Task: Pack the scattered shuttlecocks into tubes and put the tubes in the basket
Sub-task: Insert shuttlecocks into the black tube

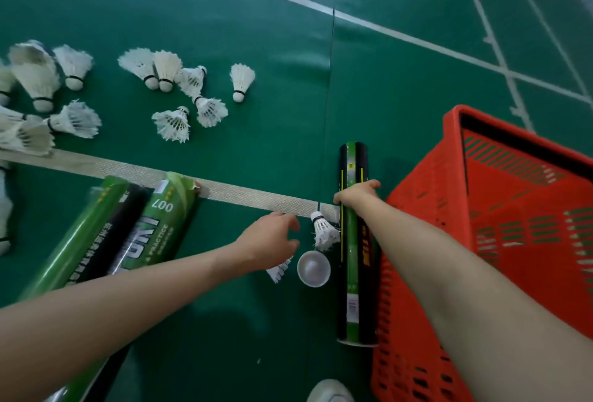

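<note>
Right grip [356, 195] clasped the tube [353, 273], long axis near-to-far; a loose shuttlecock [324, 232] lay just left, nearer the left grip [269, 241], whose hold could not be told.

The left hand [269, 241] covers all but the feather tips of a shuttlecock [279, 270]. Its cork is hidden, and the hand perhaps grips it. The right hand [356, 196] hides a band of the dark tube [356, 273], whose small print is unreadable. The left edge cuts off several blurred shuttlecocks [6, 80]. The basket [417, 241] and a white shoe [330, 393] run out of frame.
</note>
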`<state>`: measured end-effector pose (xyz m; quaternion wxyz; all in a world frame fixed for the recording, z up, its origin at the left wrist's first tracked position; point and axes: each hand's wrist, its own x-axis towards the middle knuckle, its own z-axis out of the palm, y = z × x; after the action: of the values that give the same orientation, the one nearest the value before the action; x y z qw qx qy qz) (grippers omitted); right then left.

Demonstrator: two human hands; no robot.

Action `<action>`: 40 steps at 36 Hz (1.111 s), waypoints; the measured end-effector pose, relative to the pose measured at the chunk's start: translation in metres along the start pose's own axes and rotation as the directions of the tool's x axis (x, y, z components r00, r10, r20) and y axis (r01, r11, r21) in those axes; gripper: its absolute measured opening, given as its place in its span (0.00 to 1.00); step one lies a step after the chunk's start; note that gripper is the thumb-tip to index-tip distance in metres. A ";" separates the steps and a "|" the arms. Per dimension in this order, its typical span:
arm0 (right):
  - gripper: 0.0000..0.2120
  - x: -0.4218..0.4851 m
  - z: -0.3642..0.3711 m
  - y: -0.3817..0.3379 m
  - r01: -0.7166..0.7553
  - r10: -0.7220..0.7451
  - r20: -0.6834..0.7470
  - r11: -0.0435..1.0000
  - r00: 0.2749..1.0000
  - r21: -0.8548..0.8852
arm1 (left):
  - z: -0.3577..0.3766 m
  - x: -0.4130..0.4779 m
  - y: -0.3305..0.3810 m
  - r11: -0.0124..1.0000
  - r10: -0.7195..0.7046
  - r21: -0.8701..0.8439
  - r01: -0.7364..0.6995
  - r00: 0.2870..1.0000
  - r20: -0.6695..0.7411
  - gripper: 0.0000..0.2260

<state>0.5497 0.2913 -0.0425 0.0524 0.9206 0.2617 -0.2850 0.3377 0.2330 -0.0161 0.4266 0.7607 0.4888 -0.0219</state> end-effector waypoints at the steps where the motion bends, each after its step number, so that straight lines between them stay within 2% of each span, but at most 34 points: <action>1: 0.50 -0.001 0.002 -0.002 0.058 -0.059 -0.032 0.998 0.998 -0.029 | 0.000 0.000 -0.001 1.000 0.000 -0.017 0.000 1.000 -0.004 0.17; 5: 0.50 -0.009 -0.019 -0.031 0.327 -0.359 -0.144 0.923 0.922 -0.205 | -0.002 0.002 -0.004 0.987 -0.019 -0.160 0.013 0.999 -0.033 0.17; 8: 0.51 -0.027 -0.038 -0.069 0.419 -0.449 -0.167 0.888 0.878 -0.188 | -0.010 0.004 -0.004 0.934 -0.079 -0.353 0.053 0.995 -0.059 0.19; 11: 0.51 -0.051 -0.038 -0.104 0.492 -0.494 -0.137 0.869 0.859 -0.047 | -0.026 0.005 -0.003 0.808 -0.152 -0.584 0.077 0.985 -0.080 0.24; 15: 0.47 -0.086 -0.028 -0.144 0.556 -0.556 -0.070 0.799 0.828 0.230 | -0.062 -0.001 -0.010 0.524 -0.269 -0.844 0.116 0.963 -0.034 0.28; 17: 0.42 -0.102 -0.025 -0.159 0.525 -0.569 -0.028 0.738 0.822 0.424 | -0.083 -0.008 -0.022 0.495 -0.276 -0.864 0.086 0.959 -0.062 0.28; 19: 0.38 -0.114 -0.020 -0.170 0.441 -0.576 0.036 0.662 0.816 0.606 | -0.106 -0.017 -0.035 0.557 -0.278 -0.828 0.062 0.953 -0.116 0.26; 22: 0.39 -0.125 -0.014 -0.185 0.333 -0.606 0.091 0.549 0.790 0.766 | -0.135 -0.035 -0.059 0.690 -0.279 -0.718 0.088 0.948 -0.151 0.25; 26: 0.48 -0.125 -0.016 -0.205 0.325 -0.568 -0.112 0.288 0.815 0.901 | -0.158 -0.061 -0.093 0.892 -0.283 -0.423 0.161 0.927 -0.246 0.28; 28: 0.48 -0.125 -0.015 -0.210 0.333 -0.537 -0.167 0.229 0.827 0.915 | -0.165 -0.070 -0.107 0.959 -0.260 -0.195 0.204 0.907 -0.330 0.32; 30: 0.38 -0.126 -0.009 -0.212 0.331 -0.530 -0.163 0.239 0.832 0.913 | -0.171 -0.076 -0.121 0.959 -0.242 0.032 0.280 0.874 -0.421 0.34; 32: 0.20 -0.132 0.003 -0.213 0.351 -0.565 -0.143 0.278 0.812 0.894 | -0.176 -0.081 -0.134 0.919 -0.260 0.157 0.363 0.854 -0.450 0.36; 33: 0.16 -0.136 0.010 -0.213 0.361 -0.581 -0.136 0.293 0.803 0.885 | -0.178 -0.084 -0.140 0.899 -0.272 0.199 0.391 0.853 -0.446 0.36; 35: 0.15 -0.146 0.024 -0.210 0.364 -0.605 -0.108 0.318 0.789 0.875 | -0.179 -0.087 -0.150 0.877 -0.256 0.264 0.401 0.856 -0.448 0.38; 40: 0.17 -0.162 0.056 -0.198 0.266 -0.700 0.090 0.383 0.708 0.885 | -0.176 -0.085 -0.152 0.864 -0.091 0.390 0.318 0.861 -0.500 0.40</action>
<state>0.3068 0.3739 0.0110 -0.4123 0.6136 0.3425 -0.5798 0.1101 0.3131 0.0389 0.0997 0.7641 0.6373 -0.0004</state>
